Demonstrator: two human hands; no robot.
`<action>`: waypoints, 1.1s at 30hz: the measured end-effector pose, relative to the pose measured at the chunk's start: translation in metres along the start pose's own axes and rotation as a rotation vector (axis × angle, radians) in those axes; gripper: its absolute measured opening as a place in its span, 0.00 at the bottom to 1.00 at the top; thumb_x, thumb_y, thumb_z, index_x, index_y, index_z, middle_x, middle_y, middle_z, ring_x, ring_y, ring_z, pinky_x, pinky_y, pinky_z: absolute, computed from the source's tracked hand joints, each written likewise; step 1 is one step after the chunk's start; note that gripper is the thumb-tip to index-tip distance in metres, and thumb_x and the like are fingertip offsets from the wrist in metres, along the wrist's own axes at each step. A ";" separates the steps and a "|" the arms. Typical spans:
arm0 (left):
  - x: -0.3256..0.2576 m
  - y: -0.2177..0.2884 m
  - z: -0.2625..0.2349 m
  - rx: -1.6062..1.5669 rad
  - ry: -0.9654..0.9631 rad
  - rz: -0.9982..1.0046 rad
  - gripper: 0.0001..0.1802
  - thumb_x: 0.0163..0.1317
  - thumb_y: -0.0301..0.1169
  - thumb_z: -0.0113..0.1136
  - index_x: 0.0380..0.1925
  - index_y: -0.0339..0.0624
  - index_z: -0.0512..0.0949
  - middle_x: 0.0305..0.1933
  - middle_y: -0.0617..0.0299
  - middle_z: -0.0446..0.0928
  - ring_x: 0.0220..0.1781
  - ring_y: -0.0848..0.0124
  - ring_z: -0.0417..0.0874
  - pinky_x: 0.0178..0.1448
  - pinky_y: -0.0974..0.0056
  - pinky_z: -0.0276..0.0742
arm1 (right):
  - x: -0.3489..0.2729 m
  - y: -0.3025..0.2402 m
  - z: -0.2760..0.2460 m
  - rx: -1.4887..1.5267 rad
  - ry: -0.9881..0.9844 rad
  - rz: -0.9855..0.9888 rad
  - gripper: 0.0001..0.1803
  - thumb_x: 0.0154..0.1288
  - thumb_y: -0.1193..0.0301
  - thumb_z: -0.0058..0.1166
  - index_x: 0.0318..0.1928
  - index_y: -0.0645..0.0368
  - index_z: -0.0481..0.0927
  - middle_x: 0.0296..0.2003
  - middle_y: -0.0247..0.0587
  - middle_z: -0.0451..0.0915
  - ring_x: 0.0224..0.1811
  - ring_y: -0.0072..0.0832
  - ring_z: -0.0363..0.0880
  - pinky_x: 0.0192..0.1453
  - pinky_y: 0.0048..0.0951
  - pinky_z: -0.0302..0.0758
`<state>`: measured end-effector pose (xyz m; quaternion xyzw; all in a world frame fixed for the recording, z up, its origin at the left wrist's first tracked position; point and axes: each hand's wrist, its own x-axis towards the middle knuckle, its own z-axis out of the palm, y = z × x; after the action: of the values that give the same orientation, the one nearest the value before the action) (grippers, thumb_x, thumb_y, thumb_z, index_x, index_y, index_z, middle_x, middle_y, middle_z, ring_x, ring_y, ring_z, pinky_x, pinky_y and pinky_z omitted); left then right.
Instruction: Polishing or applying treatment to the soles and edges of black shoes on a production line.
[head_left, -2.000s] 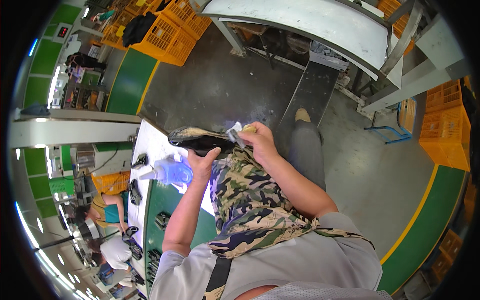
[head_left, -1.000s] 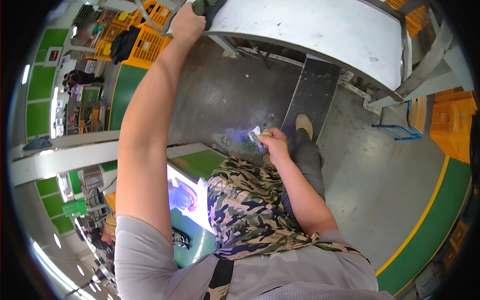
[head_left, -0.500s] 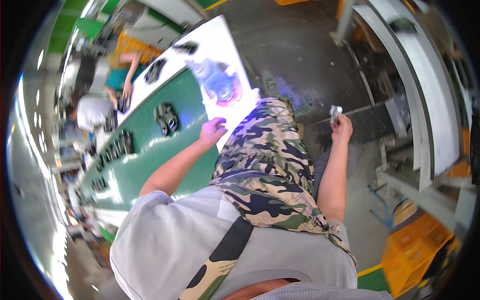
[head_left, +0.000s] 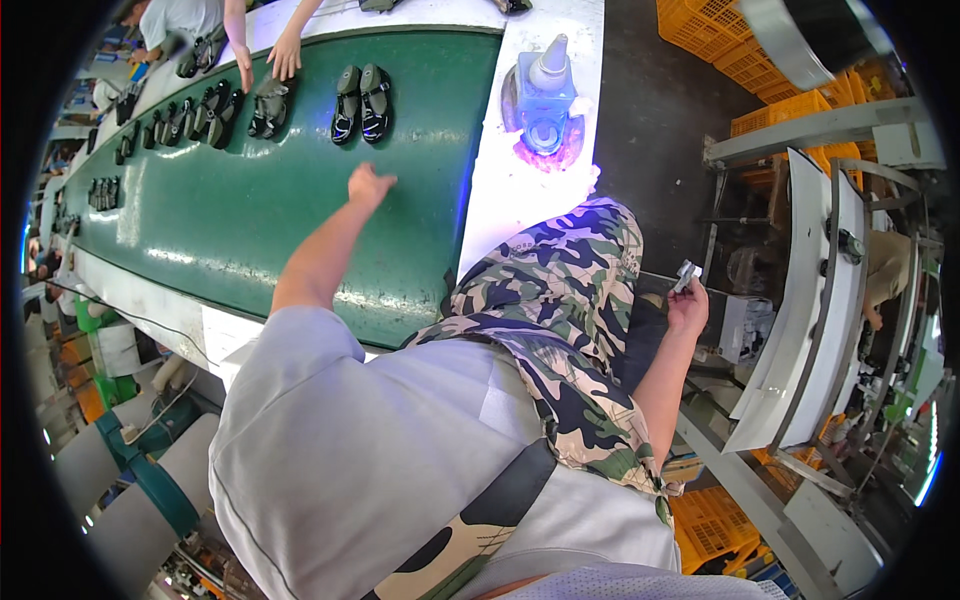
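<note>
The left hand [head_left: 368, 186] reaches out over the green belt [head_left: 250, 220], fingers loosely spread and holding nothing. The nearest thing is a pair of two dark shoes [head_left: 360, 102] just beyond it on the far side, lying side by side with their long axes running near to far; which end is the toe cannot be told. Further left along the belt lie more dark pairs, too small to count surely. Another person's two hands [head_left: 266, 60] rest at the far edge.

The right hand [head_left: 688, 305] is raised on the right beside the camouflage apron [head_left: 560, 300], fingers closed on one small pale tag [head_left: 685, 274] that sticks upward. One blue bottle [head_left: 546, 90] stands on the white worktop [head_left: 520, 200].
</note>
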<state>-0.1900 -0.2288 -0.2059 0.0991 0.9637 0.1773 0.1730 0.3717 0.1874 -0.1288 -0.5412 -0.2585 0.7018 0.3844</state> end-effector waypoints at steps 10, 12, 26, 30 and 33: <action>0.165 0.086 -0.052 -0.071 0.132 -0.004 0.54 0.39 0.53 0.77 0.63 0.34 0.67 0.59 0.42 0.76 0.62 0.51 0.78 0.65 0.54 0.73 | -0.028 -0.006 -0.011 -0.049 0.063 -0.024 0.10 0.62 0.68 0.62 0.40 0.53 0.75 0.34 0.36 0.79 0.34 0.31 0.78 0.36 0.37 0.75; 0.172 0.079 -0.040 -0.067 0.097 -0.094 0.55 0.40 0.56 0.77 0.64 0.35 0.65 0.61 0.44 0.75 0.63 0.52 0.77 0.66 0.55 0.72 | -0.034 -0.007 -0.016 -0.072 0.082 -0.033 0.10 0.62 0.68 0.62 0.40 0.53 0.75 0.34 0.36 0.79 0.33 0.32 0.77 0.35 0.38 0.75; 0.071 0.087 -0.031 0.210 -0.232 0.753 0.23 0.46 0.24 0.61 0.47 0.50 0.82 0.50 0.53 0.82 0.55 0.51 0.81 0.60 0.53 0.76 | -0.015 -0.011 0.034 -0.083 -0.052 -0.022 0.08 0.63 0.68 0.61 0.41 0.50 0.77 0.36 0.33 0.80 0.37 0.31 0.77 0.41 0.40 0.72; 0.012 0.107 -0.053 0.660 -0.549 1.091 0.25 0.45 0.26 0.64 0.48 0.50 0.82 0.66 0.49 0.71 0.69 0.49 0.68 0.70 0.54 0.68 | -0.018 -0.013 0.063 -0.050 -0.079 -0.057 0.08 0.63 0.72 0.61 0.40 0.54 0.75 0.34 0.37 0.80 0.34 0.31 0.78 0.36 0.36 0.73; -0.008 0.074 -0.015 0.193 -0.454 0.785 0.31 0.45 0.28 0.68 0.55 0.48 0.78 0.71 0.47 0.63 0.74 0.48 0.60 0.74 0.53 0.64 | -0.015 -0.006 0.075 -0.040 -0.094 -0.052 0.07 0.64 0.72 0.60 0.40 0.54 0.75 0.34 0.37 0.79 0.34 0.30 0.78 0.36 0.36 0.73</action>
<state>-0.1784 -0.1673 -0.1623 0.5082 0.8033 0.1128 0.2893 0.3032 0.1824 -0.0942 -0.5082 -0.3042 0.7110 0.3789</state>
